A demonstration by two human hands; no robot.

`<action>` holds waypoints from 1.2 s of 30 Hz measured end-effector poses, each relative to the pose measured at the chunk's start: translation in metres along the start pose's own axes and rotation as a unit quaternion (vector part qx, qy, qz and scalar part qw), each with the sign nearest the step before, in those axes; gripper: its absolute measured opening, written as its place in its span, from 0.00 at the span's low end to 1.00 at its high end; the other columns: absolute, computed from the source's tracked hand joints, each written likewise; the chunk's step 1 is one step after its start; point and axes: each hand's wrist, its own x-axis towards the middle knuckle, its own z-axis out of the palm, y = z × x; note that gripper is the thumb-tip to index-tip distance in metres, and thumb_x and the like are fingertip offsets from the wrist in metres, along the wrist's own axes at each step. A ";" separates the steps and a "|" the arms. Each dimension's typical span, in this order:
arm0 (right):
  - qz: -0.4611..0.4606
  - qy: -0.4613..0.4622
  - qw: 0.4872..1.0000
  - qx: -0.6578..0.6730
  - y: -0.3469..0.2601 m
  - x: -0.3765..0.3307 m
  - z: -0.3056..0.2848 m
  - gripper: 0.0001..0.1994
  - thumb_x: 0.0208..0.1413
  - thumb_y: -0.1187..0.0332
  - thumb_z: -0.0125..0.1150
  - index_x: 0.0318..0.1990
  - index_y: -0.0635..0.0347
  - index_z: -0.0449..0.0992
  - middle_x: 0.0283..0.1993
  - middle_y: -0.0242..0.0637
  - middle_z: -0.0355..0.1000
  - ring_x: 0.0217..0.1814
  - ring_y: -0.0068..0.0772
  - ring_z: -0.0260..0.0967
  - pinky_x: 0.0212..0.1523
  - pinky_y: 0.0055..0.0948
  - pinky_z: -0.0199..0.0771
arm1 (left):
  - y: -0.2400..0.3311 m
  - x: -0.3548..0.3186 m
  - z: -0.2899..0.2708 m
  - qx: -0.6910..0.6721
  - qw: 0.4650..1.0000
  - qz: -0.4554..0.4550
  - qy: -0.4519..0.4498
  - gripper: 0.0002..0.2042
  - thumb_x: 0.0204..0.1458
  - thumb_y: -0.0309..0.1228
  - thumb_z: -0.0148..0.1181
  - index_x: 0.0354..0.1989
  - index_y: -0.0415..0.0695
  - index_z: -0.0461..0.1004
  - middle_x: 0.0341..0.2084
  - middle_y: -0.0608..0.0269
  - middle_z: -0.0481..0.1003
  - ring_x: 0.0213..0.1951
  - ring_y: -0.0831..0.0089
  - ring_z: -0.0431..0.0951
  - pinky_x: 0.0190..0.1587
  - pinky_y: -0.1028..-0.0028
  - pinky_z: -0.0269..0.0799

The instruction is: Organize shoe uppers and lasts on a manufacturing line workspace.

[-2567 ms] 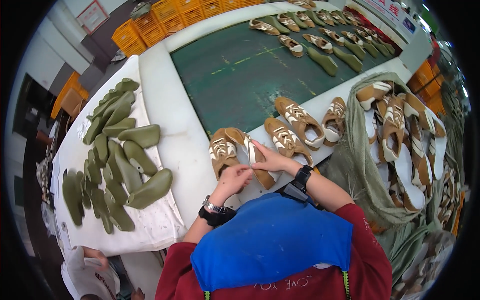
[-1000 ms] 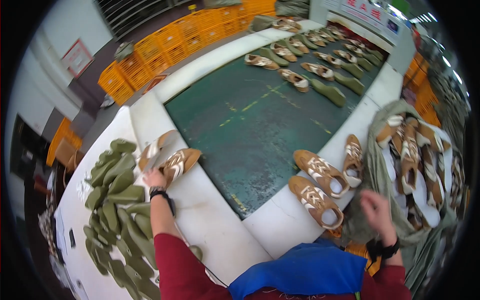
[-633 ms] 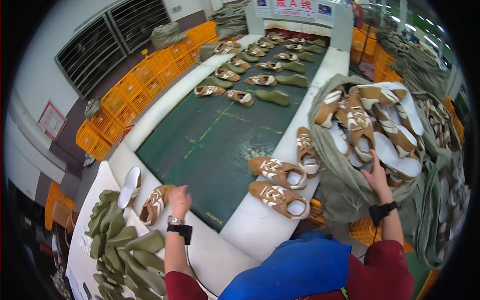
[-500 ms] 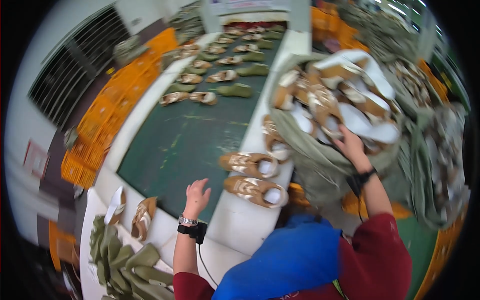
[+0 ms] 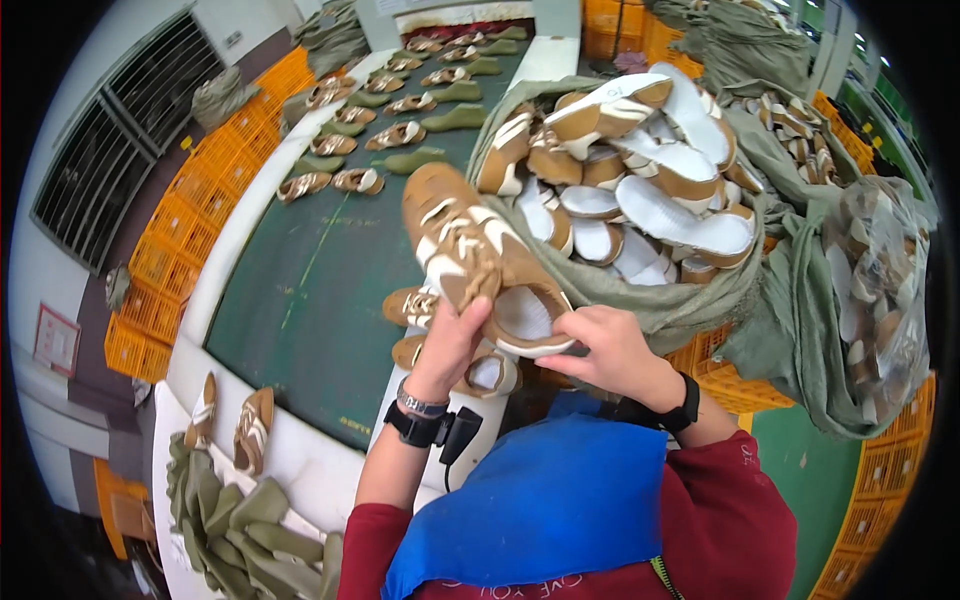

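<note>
Over the bench, just in front of the open sack, a brown-and-white shoe is held in the air, toe pointing away and a little left, its opening turned up toward the wearer. The left hand has its grip closed at the laces and tongue, thumb on top; the right hand pinches the heel rim in a narrow grip, though how far its fingertips reach inside cannot be told. More shoes lie heaped in the sack, others stand on the bench partly behind the left wrist, and green shoe lasts are piled at lower left. The step in hand looks like working or checking the collar at the heel, before the shoe is set down. From here the move seems to call for a steady left hold on the forepart while the right fingers ease the heel rim outward, gently enough not to crease it.
</note>
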 end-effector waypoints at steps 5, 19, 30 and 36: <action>0.078 -0.030 0.976 0.200 -0.011 0.022 0.012 0.14 0.44 0.62 0.66 0.35 0.57 0.72 0.17 0.29 0.64 0.17 0.26 0.63 0.19 0.26 0.62 | 0.006 -0.012 -0.011 -0.056 0.993 0.029 0.095 0.21 0.55 0.34 0.55 0.55 0.39 0.60 0.49 0.62 0.68 0.50 0.73 0.69 0.52 0.72 0.65; 0.182 -0.190 0.866 0.425 0.028 0.034 0.062 0.14 0.53 0.77 0.55 0.49 0.64 0.70 0.35 0.28 0.68 0.36 0.15 0.65 0.37 0.15 0.67 | 0.024 -0.164 -0.171 0.235 0.927 -0.122 0.267 0.25 0.48 0.30 0.63 0.52 0.38 0.59 0.33 0.58 0.76 0.37 0.77 0.74 0.41 0.78 0.69; 0.236 -0.157 0.894 0.347 0.037 0.025 0.060 0.11 0.53 0.78 0.53 0.45 0.66 0.71 0.31 0.27 0.68 0.30 0.14 0.63 0.32 0.16 0.65 | -0.009 -0.273 -0.285 0.795 0.311 -0.238 0.464 0.23 0.43 0.35 0.61 0.51 0.58 0.65 0.40 0.55 0.67 0.47 0.55 0.68 0.44 0.54 0.67; 0.219 -0.189 0.911 0.293 0.031 0.032 0.047 0.11 0.53 0.77 0.53 0.45 0.65 0.71 0.30 0.28 0.69 0.30 0.16 0.64 0.33 0.17 0.66 | -0.004 -0.320 -0.355 0.866 0.228 -0.189 0.402 0.15 0.50 0.28 0.49 0.46 0.60 0.66 0.34 0.59 0.65 0.41 0.61 0.67 0.47 0.58 0.62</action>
